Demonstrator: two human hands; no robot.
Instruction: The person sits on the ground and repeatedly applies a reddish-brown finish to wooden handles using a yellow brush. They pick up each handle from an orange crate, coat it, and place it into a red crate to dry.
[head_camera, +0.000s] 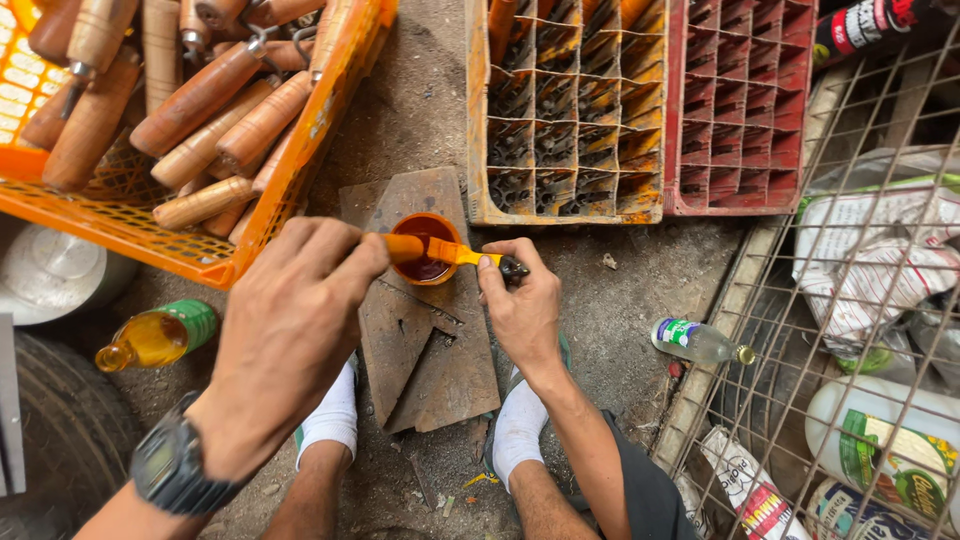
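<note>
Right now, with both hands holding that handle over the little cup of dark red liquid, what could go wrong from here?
1. The small orange cup sits on loose, overlapping metal plates; a nudge could tip it and spill the dark red liquid.
2. The wet orange handle may slip from the left hand or right hand, since the liquid could make each grip slick.
3. Drips could land on the white socks just below.
</note>
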